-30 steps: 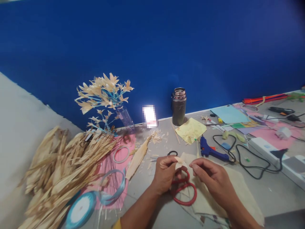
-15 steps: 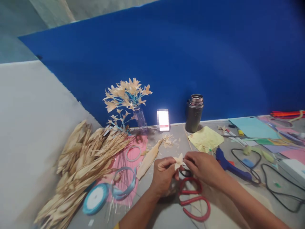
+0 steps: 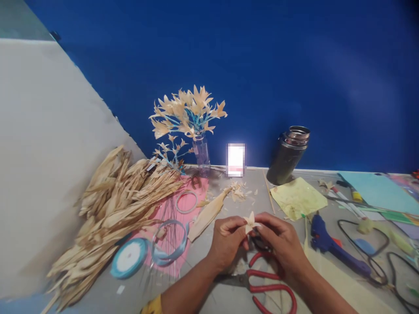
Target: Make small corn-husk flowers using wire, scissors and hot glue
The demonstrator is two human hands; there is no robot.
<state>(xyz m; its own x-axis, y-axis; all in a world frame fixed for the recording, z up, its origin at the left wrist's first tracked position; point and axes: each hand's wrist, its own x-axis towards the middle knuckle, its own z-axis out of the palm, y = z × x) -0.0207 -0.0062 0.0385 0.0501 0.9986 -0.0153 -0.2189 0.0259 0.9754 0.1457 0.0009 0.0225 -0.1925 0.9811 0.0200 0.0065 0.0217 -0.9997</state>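
Note:
A small cream-coloured husk flower (image 3: pixel 250 223) with pointed petals is pinched between both hands above the table. My left hand (image 3: pixel 225 242) grips it from the left, fingers closed. My right hand (image 3: pixel 281 237) has its thumb and fingers closed at the right petals. Below the hands lie red-handled scissors (image 3: pixel 271 286), their dark blades pointing left under my left wrist. A dried corn husk (image 3: pixel 207 214) lies left of my left hand, with husk scraps (image 3: pixel 237 190) at its tip.
Dried husks (image 3: pixel 114 226) are heaped at left beside a blue ribbon roll (image 3: pixel 129 258). Finished flowers (image 3: pixel 190 109) stand in a clear vase (image 3: pixel 200 155). A dark flask (image 3: pixel 288 155), yellow paper (image 3: pixel 299 198) and a blue glue gun (image 3: pixel 337 250) with a looping cord are at right.
The view has shifted, lowering the blue wall's upper edge out of sight. My right hand has turned slightly and its fingers now press closer against the flower. The scissors' blades show more.

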